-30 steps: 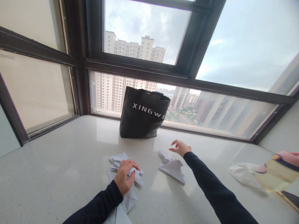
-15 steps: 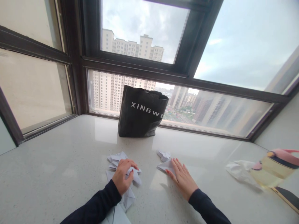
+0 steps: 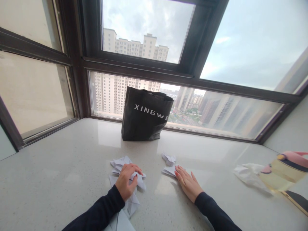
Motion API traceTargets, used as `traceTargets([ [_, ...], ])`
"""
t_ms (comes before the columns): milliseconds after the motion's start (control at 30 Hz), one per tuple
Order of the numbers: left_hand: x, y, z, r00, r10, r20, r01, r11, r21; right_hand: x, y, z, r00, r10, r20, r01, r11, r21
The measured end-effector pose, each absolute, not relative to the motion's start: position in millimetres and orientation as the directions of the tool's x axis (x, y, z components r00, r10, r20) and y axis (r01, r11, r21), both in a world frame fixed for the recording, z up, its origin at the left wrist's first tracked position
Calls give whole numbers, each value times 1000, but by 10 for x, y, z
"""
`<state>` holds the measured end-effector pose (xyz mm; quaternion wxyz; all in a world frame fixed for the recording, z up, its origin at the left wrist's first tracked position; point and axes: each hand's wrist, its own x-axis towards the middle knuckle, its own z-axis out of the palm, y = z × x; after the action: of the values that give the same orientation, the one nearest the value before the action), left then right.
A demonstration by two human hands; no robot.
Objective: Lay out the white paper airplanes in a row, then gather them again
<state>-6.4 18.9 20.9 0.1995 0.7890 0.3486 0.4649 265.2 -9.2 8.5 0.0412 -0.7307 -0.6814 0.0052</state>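
Pieces of folded white paper [image 3: 120,164] lie in an overlapping pile at the left of the white counter. My left hand [image 3: 127,182] rests over this pile with curved fingers, a gap between thumb and forefinger; whether it touches paper underneath is hidden. To the right, my right hand [image 3: 187,183] lies flat with outstretched fingers, its fingertips on a folded paper piece [image 3: 169,171] that they partly cover. Just behind that sits a small crumpled-looking folded paper [image 3: 168,159]. More folded sheets [image 3: 122,221] run down beside my left sleeve.
A black bag [image 3: 146,120] with white lettering stands upright at the back of the counter [image 3: 72,166], by the window. Over on the right are a yellow and pink cup [image 3: 285,173], a crumpled white plastic or tissue [image 3: 250,176] and a dark flat object with a light edge [image 3: 298,200].
My right hand has slid slightly and flattened over the folded paper, its forefinger and thumb shifting. The left hand stays put. The view has shifted slightly.
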Motion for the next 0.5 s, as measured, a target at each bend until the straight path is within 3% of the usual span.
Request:
traceTargets([
  [167, -80, 217, 187, 327, 728, 603, 383, -685, 620, 2658, -58, 154, 116, 986, 117, 989, -104, -103],
  [333, -93, 283, 105, 247, 733, 634, 423, -670, 610, 2625, -79, 280, 151, 934, 323, 986, -121, -111],
  [433, -97, 325, 34, 225, 749, 623, 420, -651, 632, 2440, -177, 347, 33, 904, 426, 991, 25, -130],
  [500, -96, 346, -7, 221, 755, 617, 394, -648, 652, 2225, -263, 361, -103, 907, 408, 969, 184, -165],
])
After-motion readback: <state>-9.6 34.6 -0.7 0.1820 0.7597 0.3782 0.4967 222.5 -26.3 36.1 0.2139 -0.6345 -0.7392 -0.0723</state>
